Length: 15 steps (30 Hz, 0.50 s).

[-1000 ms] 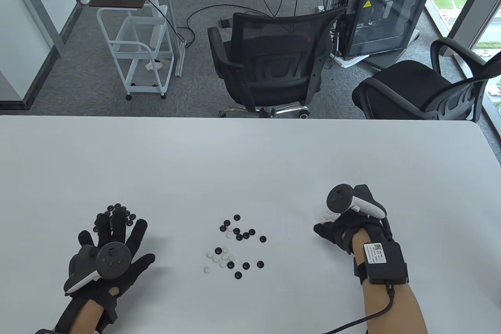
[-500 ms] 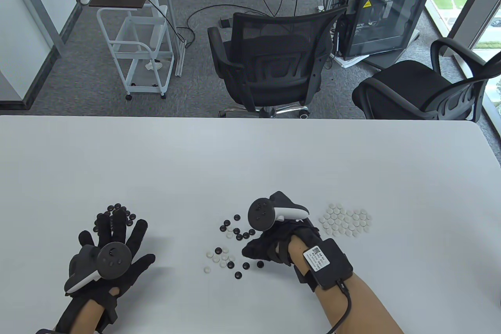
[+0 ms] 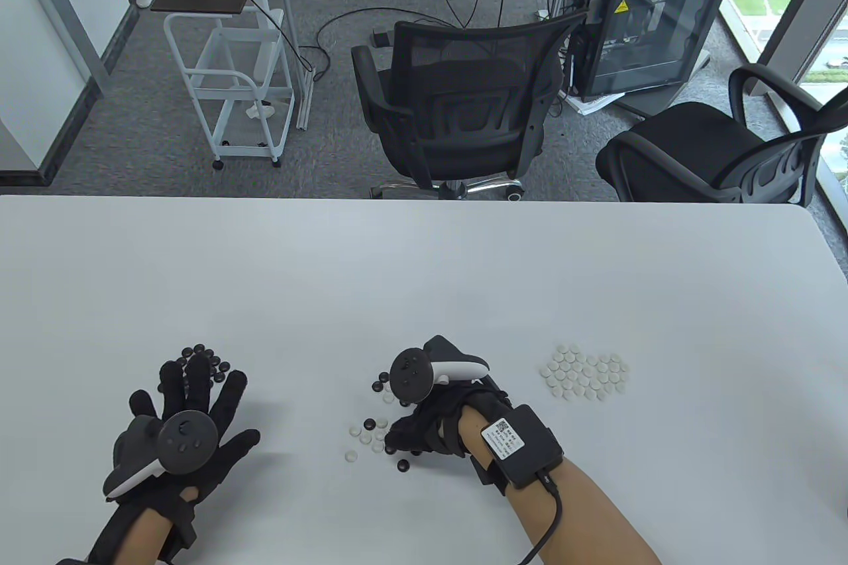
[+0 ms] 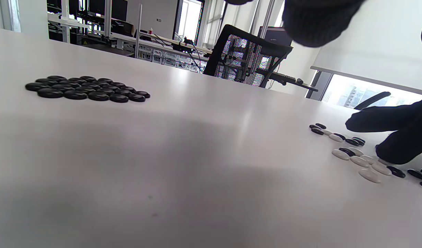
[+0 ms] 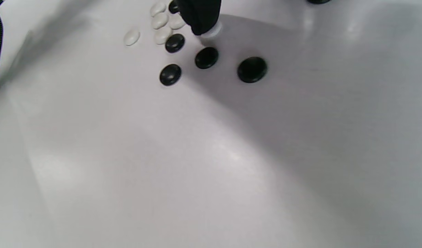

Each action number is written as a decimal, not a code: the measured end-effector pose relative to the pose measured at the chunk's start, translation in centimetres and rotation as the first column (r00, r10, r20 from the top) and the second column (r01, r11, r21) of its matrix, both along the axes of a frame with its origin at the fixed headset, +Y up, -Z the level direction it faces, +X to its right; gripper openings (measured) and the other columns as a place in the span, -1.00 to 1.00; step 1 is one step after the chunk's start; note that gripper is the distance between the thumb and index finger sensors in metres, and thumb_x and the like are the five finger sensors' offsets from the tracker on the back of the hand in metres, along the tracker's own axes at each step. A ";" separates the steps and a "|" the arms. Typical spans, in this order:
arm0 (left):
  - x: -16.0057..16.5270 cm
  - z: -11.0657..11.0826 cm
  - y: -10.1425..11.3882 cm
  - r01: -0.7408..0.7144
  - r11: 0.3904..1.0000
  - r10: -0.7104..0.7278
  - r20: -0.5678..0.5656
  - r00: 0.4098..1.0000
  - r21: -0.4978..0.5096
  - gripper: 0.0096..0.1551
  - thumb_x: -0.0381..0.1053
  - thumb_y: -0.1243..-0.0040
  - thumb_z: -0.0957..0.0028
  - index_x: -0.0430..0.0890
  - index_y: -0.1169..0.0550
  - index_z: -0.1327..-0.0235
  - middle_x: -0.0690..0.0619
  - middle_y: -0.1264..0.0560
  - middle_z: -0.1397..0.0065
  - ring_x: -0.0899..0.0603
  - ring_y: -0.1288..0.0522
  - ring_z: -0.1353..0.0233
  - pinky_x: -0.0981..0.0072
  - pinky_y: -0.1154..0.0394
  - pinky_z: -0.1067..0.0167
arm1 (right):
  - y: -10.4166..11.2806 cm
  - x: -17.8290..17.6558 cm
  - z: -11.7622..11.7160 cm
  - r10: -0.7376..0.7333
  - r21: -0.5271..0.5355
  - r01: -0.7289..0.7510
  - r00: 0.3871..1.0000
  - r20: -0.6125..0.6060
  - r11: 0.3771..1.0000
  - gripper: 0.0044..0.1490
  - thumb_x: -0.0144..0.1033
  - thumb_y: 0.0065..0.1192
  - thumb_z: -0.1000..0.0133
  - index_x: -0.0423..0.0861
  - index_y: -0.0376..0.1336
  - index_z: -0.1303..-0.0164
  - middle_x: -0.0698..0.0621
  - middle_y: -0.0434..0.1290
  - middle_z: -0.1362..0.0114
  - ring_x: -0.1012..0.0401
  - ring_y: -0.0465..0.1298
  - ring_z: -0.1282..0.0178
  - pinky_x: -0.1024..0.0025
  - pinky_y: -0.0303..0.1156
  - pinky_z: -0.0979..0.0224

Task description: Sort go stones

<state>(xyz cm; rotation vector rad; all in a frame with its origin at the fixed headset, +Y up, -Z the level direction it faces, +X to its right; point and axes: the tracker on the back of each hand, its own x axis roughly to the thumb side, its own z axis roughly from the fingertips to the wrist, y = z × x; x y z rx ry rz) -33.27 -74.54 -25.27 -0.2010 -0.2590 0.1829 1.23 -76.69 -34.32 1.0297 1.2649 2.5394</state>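
Loose black and white stones form a mixed pile [image 3: 377, 432] at the table's front middle. My right hand [image 3: 397, 436] is curled over this pile. In the right wrist view one fingertip [image 5: 200, 17] touches a white stone [image 5: 211, 32] lying among black stones [image 5: 206, 57]. The left wrist view shows the thumb [image 4: 369, 124] raised apart from that finger. My left hand [image 3: 195, 393] lies flat with fingers spread, empty, just behind a sorted black pile [image 3: 199, 356], which also shows in the left wrist view [image 4: 87, 89]. A sorted white pile [image 3: 586, 376] lies to the right.
The white table [image 3: 424, 273] extends far beyond the stones. Two black office chairs [image 3: 457, 108] stand beyond its far edge. A cable [image 3: 550, 525] runs from the box on my right forearm.
My right hand left the white pile and moved left to the mixed pile, then lowered its fingers onto a white stone. My left hand stayed almost still.
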 end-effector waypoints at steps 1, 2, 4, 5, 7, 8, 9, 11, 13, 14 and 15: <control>0.0 0.0 0.0 0.000 1.000 0.000 0.000 1.000 0.001 -0.03 0.33 0.12 -0.29 -0.01 0.17 -0.77 -0.34 0.60 -0.60 -0.53 0.68 -0.45 -0.68 0.59 -0.03 | 0.2 1.2 -0.4 0.024 0.003 -0.024 0.999 0.028 1.000 -0.13 0.03 -0.17 -0.25 -0.27 0.19 -0.63 -0.63 -0.42 -0.60 -0.59 -0.51 -0.38 -0.80 -0.38 -0.22; 0.0 0.0 0.0 0.000 1.000 0.000 0.001 1.000 0.003 -0.03 0.33 0.12 -0.29 -0.01 0.17 -0.77 -0.35 0.60 -0.60 -0.53 0.68 -0.45 -0.68 0.58 -0.03 | 0.3 2.1 -0.6 0.040 -0.004 -0.039 0.998 0.052 0.999 -0.14 0.03 -0.16 -0.25 -0.26 0.20 -0.62 -0.63 -0.40 -0.60 -0.59 -0.51 -0.38 -0.80 -0.38 -0.22; 0.0 0.0 0.1 -0.001 1.000 0.001 0.001 1.000 0.006 -0.03 0.33 0.12 -0.29 -0.01 0.17 -0.77 -0.35 0.60 -0.60 -0.53 0.68 -0.45 -0.69 0.58 -0.03 | 0.5 4.7 -1.5 0.093 -0.021 -0.091 0.987 0.135 0.996 -0.14 0.03 -0.15 -0.25 -0.26 0.22 -0.61 -0.64 -0.39 -0.60 -0.59 -0.51 -0.38 -0.80 -0.38 -0.21; 0.0 0.0 0.1 0.000 1.000 0.000 0.001 1.000 0.007 -0.03 0.33 0.12 -0.29 -0.01 0.17 -0.77 -0.35 0.60 -0.60 -0.53 0.68 -0.45 -0.68 0.58 -0.03 | 0.6 5.8 -1.9 0.115 -0.019 -0.114 0.979 0.169 0.993 -0.14 0.03 -0.15 -0.25 -0.27 0.23 -0.60 -0.63 -0.38 -0.60 -0.59 -0.51 -0.38 -0.80 -0.38 -0.21; 0.0 0.0 0.1 0.000 1.000 0.000 0.001 1.000 0.009 -0.03 0.33 0.12 -0.29 -0.01 0.17 -0.77 -0.35 0.60 -0.60 -0.53 0.68 -0.45 -0.68 0.59 -0.03 | 0.8 7.8 -2.5 0.164 0.002 -0.169 0.961 0.222 0.986 -0.15 0.03 -0.15 -0.24 -0.25 0.24 -0.60 -0.63 -0.38 -0.61 -0.59 -0.51 -0.38 -0.80 -0.38 -0.21; -0.1 0.0 0.1 0.001 1.000 -0.001 0.000 1.000 0.010 -0.03 0.33 0.12 -0.29 -0.01 0.17 -0.77 -0.35 0.60 -0.60 -0.53 0.68 -0.45 -0.68 0.58 -0.03 | 0.9 8.8 -2.8 0.180 -0.001 -0.186 0.952 0.248 0.983 -0.15 0.03 -0.15 -0.24 -0.25 0.23 -0.60 -0.63 -0.38 -0.61 -0.58 -0.51 -0.38 -0.80 -0.38 -0.21; 0.0 0.1 0.1 0.001 1.000 -0.001 0.000 1.000 0.009 -0.03 0.33 0.12 -0.29 -0.01 0.17 -0.77 -0.35 0.60 -0.60 -0.53 0.68 -0.45 -0.69 0.58 -0.03 | 0.9 9.8 -3.1 0.190 -0.009 -0.195 0.940 0.284 0.981 -0.15 0.03 -0.15 -0.24 -0.25 0.24 -0.60 -0.63 -0.39 -0.61 -0.58 -0.51 -0.38 -0.80 -0.39 -0.21; 0.0 0.1 0.1 0.004 1.000 -0.004 0.000 1.000 0.010 -0.03 0.33 0.12 -0.29 -0.01 0.17 -0.77 -0.35 0.60 -0.60 -0.53 0.68 -0.45 -0.69 0.58 -0.03 | 1.0 11.6 -3.8 0.201 -0.013 -0.210 0.914 0.353 0.978 -0.15 0.03 -0.14 -0.24 -0.25 0.24 -0.60 -0.62 -0.40 -0.60 -0.58 -0.52 -0.38 -0.80 -0.40 -0.22; 0.0 0.1 0.1 0.007 1.000 -0.007 0.001 1.000 0.011 -0.03 0.33 0.12 -0.29 -0.01 0.17 -0.77 -0.35 0.60 -0.60 -0.53 0.68 -0.45 -0.69 0.58 -0.03 | 1.0 12.7 -4.2 0.204 -0.004 -0.220 0.896 0.394 0.976 -0.15 0.02 -0.15 -0.24 -0.25 0.24 -0.59 -0.62 -0.40 -0.60 -0.58 -0.52 -0.38 -0.80 -0.40 -0.22; 0.0 0.1 0.0 0.008 1.000 -0.008 0.001 1.000 0.010 -0.03 0.33 0.12 -0.29 -0.01 0.17 -0.77 -0.35 0.60 -0.60 -0.53 0.68 -0.45 -0.69 0.58 -0.03 | 1.0 13.1 -4.4 0.201 -0.002 -0.220 0.891 0.406 0.976 -0.15 0.03 -0.14 -0.24 -0.25 0.25 -0.59 -0.62 -0.40 -0.60 -0.58 -0.52 -0.38 -0.80 -0.40 -0.22; 0.0 0.1 0.0 0.009 1.000 -0.009 0.001 1.000 0.009 -0.03 0.34 0.13 -0.29 -0.01 0.17 -0.77 -0.35 0.60 -0.60 -0.53 0.68 -0.45 -0.69 0.58 -0.03 | 0.9 13.6 -4.5 0.196 -0.003 -0.215 0.884 0.425 0.977 -0.15 0.02 -0.14 -0.24 -0.25 0.25 -0.59 -0.62 -0.40 -0.60 -0.58 -0.52 -0.39 -0.80 -0.40 -0.22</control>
